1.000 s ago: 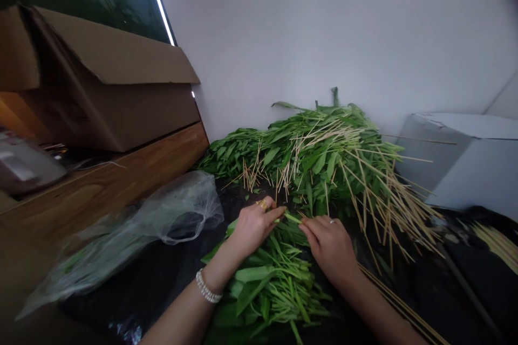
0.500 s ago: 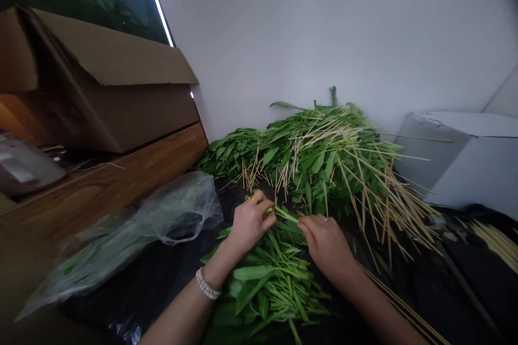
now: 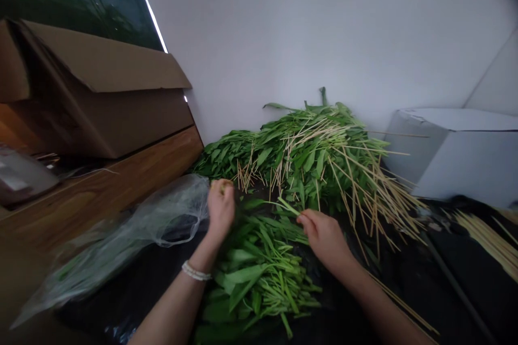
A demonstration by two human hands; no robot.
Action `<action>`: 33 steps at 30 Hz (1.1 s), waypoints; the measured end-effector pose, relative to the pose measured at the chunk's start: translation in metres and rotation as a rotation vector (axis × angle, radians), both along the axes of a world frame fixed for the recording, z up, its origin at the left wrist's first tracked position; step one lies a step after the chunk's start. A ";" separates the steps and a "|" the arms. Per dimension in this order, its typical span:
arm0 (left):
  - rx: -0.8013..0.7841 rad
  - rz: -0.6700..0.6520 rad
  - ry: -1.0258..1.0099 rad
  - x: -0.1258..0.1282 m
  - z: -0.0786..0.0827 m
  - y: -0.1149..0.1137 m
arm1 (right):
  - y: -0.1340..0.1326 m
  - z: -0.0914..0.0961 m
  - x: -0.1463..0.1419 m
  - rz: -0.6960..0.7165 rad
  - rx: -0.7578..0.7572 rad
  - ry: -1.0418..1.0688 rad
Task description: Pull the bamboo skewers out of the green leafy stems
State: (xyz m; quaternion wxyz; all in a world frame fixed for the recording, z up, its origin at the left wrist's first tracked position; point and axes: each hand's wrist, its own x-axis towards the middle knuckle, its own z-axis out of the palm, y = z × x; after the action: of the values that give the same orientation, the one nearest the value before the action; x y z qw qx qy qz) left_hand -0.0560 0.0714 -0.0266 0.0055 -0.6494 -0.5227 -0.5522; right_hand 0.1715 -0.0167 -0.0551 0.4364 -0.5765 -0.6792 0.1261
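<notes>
The two hands had come apart: half a second earlier the left hand (image 3: 221, 207) was up against the green stem (image 3: 288, 206), near the right hand (image 3: 325, 238), and now it was well off to the left, leaving the stem to the right alone. The right hand's thumb and fingers were pinched on the stem, its free end pointing left. The left's fingers were curled; whether they held anything could not be told. Below and between the forearms lay a pile of leafy greens (image 3: 259, 275); the clear plastic bag (image 3: 174, 210) was just beside the left hand. Beyond rose a leafy heap (image 3: 309, 161) stuck with thin sticks (image 3: 394, 194).
</notes>
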 end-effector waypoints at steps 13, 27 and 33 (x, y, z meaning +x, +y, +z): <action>0.190 -0.498 0.830 0.040 -0.004 -0.047 | -0.001 -0.005 -0.007 0.033 -0.067 0.011; 0.138 -0.512 1.085 0.038 -0.008 -0.041 | -0.004 -0.008 -0.017 0.069 0.007 -0.393; 0.008 -0.575 0.700 0.042 -0.011 -0.044 | -0.005 0.006 -0.020 0.262 -0.054 0.010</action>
State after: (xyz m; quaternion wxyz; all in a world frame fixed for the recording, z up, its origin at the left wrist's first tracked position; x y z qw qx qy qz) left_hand -0.0137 0.0273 -0.0375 0.0306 -0.9159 -0.2855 -0.2806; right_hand 0.1519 -0.0221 -0.0494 0.4040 -0.4939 -0.7428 0.2030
